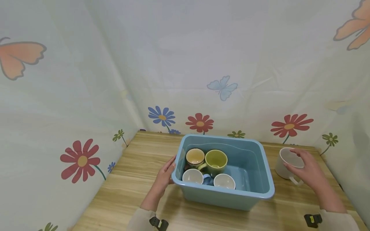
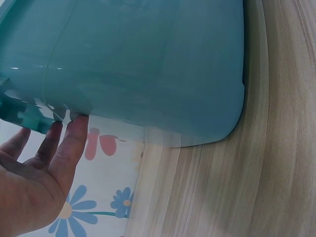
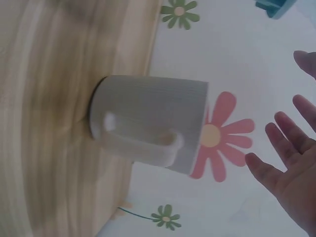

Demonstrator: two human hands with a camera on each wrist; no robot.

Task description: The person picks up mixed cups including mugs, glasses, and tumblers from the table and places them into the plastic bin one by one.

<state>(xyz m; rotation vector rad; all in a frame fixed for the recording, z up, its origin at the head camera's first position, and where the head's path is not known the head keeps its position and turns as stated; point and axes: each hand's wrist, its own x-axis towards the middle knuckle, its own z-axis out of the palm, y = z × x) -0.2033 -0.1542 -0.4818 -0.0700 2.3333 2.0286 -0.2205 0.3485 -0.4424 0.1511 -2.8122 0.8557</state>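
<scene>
A light-blue plastic bin (image 1: 214, 194) stands on the wooden table. Inside it are an olive-green mug (image 1: 216, 159), a mug with a yellowish inside (image 1: 195, 157) and two mugs with white insides, one at the front left (image 1: 192, 176) and one front middle (image 1: 224, 181). My left hand (image 1: 163, 175) touches the bin's left side at the rim; in the left wrist view its fingertips meet the wall, fingers fairly straight. To the bin's right a white mug (image 3: 148, 118) stands upright, handle toward me. My right hand (image 1: 309, 168) hovers at its rim, fingers spread, apart from the mug in the right wrist view.
The wood-grain table (image 1: 130, 170) reaches to a pale curtain (image 1: 185, 64) printed with flowers and butterflies, which hangs behind and on both sides. The bin's right part shows its bare floor (image 1: 238, 175). Dark straps sit on both sleeves.
</scene>
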